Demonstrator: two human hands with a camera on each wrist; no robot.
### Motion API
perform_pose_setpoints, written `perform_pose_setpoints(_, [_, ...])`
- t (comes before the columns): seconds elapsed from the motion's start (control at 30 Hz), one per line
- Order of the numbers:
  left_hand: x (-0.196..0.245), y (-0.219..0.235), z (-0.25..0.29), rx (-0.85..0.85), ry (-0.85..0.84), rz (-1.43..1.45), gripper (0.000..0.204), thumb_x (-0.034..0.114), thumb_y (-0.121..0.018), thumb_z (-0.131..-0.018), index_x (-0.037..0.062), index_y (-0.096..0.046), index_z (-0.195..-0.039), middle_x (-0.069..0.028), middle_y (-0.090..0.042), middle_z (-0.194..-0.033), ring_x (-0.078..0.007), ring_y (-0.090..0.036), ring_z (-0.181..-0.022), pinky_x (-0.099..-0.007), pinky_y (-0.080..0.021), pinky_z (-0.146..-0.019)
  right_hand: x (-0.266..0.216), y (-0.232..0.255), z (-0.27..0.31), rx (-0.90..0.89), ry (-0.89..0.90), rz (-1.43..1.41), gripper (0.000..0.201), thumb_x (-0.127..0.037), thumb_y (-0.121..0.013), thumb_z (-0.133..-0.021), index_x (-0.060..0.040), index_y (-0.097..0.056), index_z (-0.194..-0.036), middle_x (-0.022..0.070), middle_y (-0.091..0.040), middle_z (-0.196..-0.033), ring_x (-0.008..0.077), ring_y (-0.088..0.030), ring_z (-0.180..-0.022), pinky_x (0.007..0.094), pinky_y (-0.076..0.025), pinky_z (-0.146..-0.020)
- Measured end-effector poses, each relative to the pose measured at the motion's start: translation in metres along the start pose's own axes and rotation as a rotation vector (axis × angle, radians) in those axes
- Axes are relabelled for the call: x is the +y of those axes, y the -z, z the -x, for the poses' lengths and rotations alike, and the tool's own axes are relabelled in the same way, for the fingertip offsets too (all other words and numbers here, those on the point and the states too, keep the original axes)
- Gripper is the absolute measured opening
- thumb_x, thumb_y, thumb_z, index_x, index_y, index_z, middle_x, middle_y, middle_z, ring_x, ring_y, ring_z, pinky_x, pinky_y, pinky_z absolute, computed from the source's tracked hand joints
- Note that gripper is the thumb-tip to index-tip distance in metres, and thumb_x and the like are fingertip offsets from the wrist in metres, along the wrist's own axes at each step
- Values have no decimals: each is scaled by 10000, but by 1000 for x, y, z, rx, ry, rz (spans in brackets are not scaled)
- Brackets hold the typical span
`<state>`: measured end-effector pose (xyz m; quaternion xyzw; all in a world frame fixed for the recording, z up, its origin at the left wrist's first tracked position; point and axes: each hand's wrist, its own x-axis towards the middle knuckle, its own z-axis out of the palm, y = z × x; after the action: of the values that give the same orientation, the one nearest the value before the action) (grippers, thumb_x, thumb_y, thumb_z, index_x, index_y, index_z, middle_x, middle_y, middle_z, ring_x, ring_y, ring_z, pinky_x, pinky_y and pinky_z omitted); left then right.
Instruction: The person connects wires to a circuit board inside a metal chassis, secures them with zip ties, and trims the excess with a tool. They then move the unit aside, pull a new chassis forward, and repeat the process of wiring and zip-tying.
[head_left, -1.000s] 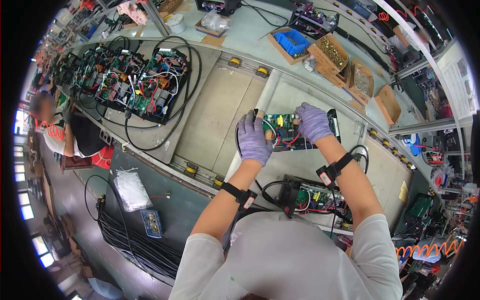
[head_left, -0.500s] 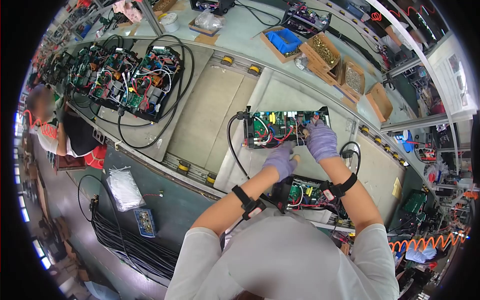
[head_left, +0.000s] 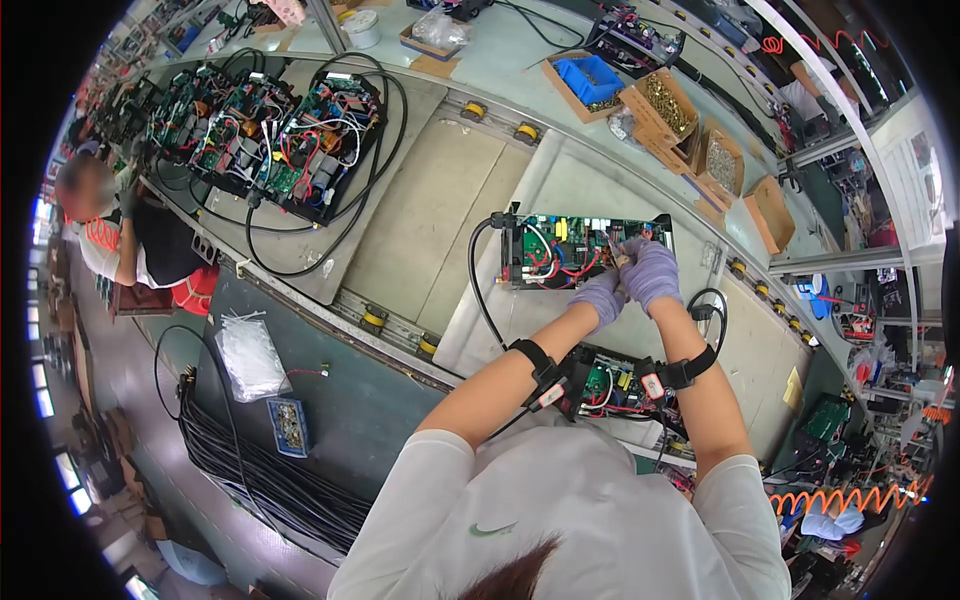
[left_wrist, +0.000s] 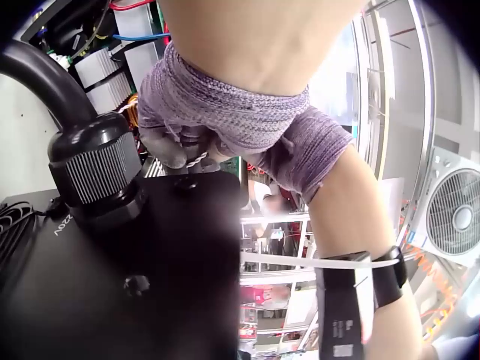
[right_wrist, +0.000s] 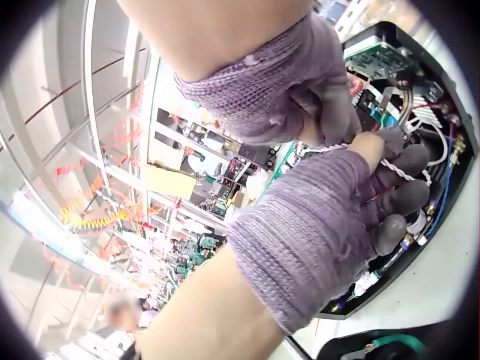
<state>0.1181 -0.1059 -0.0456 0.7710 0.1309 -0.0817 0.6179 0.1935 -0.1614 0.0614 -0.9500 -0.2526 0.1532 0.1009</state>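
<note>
An open electronics chassis (head_left: 521, 262) with green circuit boards and coloured wires lies on the bench before me. Both gloved hands meet at its right front part. My left hand (head_left: 600, 298) pinches a white twisted wire (right_wrist: 405, 172) between thumb and finger, the other fingers over the chassis in the right wrist view. Close against it, my right hand (head_left: 653, 272) has its fingers curled on the same wire, partly hidden by the glove. A black power cord (head_left: 474, 270) leaves the left end of the chassis.
A second open chassis (head_left: 597, 385) sits close to my body. Several wired units (head_left: 325, 150) stand at the left. Boxes of small metal parts (head_left: 664, 104) line the back shelf. Another person (head_left: 110, 235) works at far left. Yellow rollers (head_left: 373, 318) edge the bench.
My left hand has left the chassis's left end, drawn back, then moved right to meet my right hand. The right hand has come down from the back edge to the wires.
</note>
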Motion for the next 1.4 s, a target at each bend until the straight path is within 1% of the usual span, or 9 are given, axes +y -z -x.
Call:
perform_pose_setpoints(0.3, [19, 16, 28, 47, 101, -97, 303, 195, -516, -884, 9, -526, -1122, -252, -618, -984, -421, -586, -919, -445, -469, -795, -6, 2, 0, 207, 165, 263, 223, -87, -626, -760, -72, -652, -981, 167, -671, -893, 319, -649, -877, 402, -512, -778])
perform_pose_setpoints(0.47, [31, 15, 33, 84, 173, -117, 290, 170, -512, -867, 14, -522, -1111, -252, -622, -939, -422, -593, -877, -459, -468, -761, -11, 2, -11, -138, 33, 519, 270, -180, -660, -748, -74, -644, -995, 155, -615, -1103, 305, -605, -1008, 378, -501, -854])
perform_pose_setpoints(0.57, [27, 13, 39, 89, 143, -136, 298, 172, -510, -865, 16, -519, -1119, -252, -623, -930, -422, -595, -870, -458, -468, -756, -21, 9, 1, 134, 106, 577, 207, -140, -571, -826, -39, -658, -984, 151, -650, -981, 327, -630, -937, 413, -513, -802])
perform_pose_setpoints(0.7, [24, 12, 44, 10, 101, -131, 315, 178, -503, -869, 5, -512, -1133, -253, -623, -959, -420, -596, -896, -468, -467, -768, -28, 0, -6, 240, -139, 343, 213, -192, -546, -854, -58, -653, -981, 116, -658, -937, 295, -632, -927, 402, -512, -797])
perform_pose_setpoints(0.8, [20, -2, 46, 22, 8, -142, 338, 186, -507, -875, -7, -502, -1152, -258, -620, -997, -423, -592, -936, -470, -468, -798, -36, 20, 5, -33, 72, 411, 242, -195, -617, -803, -44, -656, -987, 125, -674, -904, 268, -651, -868, 376, -517, -780])
perform_pose_setpoints(0.93, [49, 8, 53, -72, 19, -234, 360, 197, -523, -872, -12, -502, -1165, -258, -618, -1034, -423, -582, -987, -465, -468, -831, 3, -24, -14, -161, -63, -303, 305, -133, -695, -732, -42, -663, -1021, 148, -692, -875, 274, -669, -786, 337, -521, -741])
perform_pose_setpoints(1.1, [19, -15, 40, 89, -163, -212, 422, 154, -590, -834, -8, -488, -1210, -248, -612, -1061, -397, -611, -920, -441, -481, -812, 11, -42, -13, 144, -78, -223, 295, -108, -694, -731, -32, -644, -1011, 145, -690, -866, 274, -669, -792, 353, -519, -746])
perform_pose_setpoints(1.2, [7, -6, 45, 343, -71, -11, 470, 113, -617, -820, 11, -470, -1254, -206, -606, -1089, -330, -625, -848, -410, -496, -776, 12, -41, -16, 212, -133, -289, 250, -91, -709, -717, -23, -627, -943, 136, -680, -831, 278, -663, -781, 351, -518, -734])
perform_pose_setpoints(1.4, [4, 19, 37, 123, 415, 1159, 474, 57, -598, -825, 112, -476, -1280, -45, -593, -1131, -206, -593, -948, -383, -468, -807, 18, -52, -22, 245, -136, -375, 256, -115, -754, -683, -30, -611, -877, 109, -653, -785, 255, -642, -725, 345, -514, -709])
